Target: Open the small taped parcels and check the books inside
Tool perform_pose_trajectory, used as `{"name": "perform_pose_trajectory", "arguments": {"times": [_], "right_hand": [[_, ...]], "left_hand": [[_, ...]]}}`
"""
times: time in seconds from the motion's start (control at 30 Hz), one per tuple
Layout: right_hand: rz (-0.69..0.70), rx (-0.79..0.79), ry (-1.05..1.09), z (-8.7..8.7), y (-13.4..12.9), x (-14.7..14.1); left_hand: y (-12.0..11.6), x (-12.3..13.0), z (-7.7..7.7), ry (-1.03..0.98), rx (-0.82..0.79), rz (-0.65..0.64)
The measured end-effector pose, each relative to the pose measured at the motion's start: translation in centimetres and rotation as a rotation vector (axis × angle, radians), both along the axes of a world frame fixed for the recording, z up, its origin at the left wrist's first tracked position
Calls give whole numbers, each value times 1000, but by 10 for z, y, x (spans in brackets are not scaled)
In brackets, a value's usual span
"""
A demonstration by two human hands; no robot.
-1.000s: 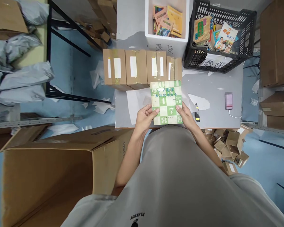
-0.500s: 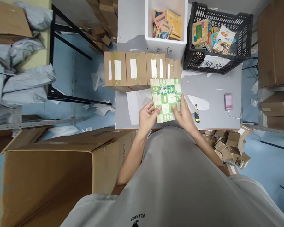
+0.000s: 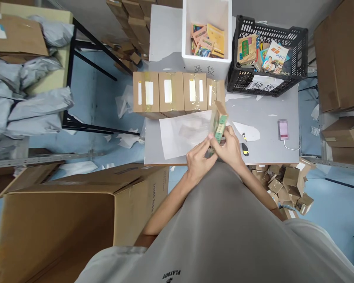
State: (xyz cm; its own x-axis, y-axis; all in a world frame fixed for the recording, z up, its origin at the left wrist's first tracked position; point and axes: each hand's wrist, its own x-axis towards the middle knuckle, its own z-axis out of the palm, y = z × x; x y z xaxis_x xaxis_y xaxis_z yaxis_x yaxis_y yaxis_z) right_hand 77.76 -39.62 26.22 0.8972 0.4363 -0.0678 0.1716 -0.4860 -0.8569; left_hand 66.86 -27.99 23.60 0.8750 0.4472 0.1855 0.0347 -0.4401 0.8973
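Spine [image 3: 221, 128] out for viewing! Tilted book [image 3: 220, 110] from face-on, pinched in closed fingers [image 3: 229, 135] of left hand [image 3: 198, 159] and right hand [image 3: 231, 151].

Four taped cartons [image 3: 172, 94] line up on the grey table [image 3: 265, 108], white labels showing, and right behind them I've got a white bin [image 3: 221, 68] with colourful booklets [image 3: 205, 47] inside! Just beside it sits a black lattice crate [image 3: 238, 79], books in it, a handwritten sign [image 3: 264, 83] on its front. Over right I spot a phone [image 3: 283, 129], screen blurred, white cable [image 3: 292, 148] attached. Down left, a big open carton [image 3: 132, 214]; above it, grey parcels [image 3: 39, 105] lie on a pale yellow tabletop [image 3: 63, 65]. Lower right, I see small boxes [image 3: 292, 181] heaped by the blue floor [image 3: 336, 196].
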Motion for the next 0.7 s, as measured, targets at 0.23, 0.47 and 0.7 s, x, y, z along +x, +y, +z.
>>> {"name": "perform_pose_trajectory", "arguments": {"times": [0.23, 0.47, 0.7], "right_hand": [[-150, 372, 600, -32, -18, 22], [-62, 449, 744, -39, -31, 15], [181, 424, 591, -52, -39, 24]], "left_hand": [[64, 14, -31, 143, -403, 113], [79, 13, -25, 324, -924, -220], [78, 16, -26, 186, -761, -226]]}}
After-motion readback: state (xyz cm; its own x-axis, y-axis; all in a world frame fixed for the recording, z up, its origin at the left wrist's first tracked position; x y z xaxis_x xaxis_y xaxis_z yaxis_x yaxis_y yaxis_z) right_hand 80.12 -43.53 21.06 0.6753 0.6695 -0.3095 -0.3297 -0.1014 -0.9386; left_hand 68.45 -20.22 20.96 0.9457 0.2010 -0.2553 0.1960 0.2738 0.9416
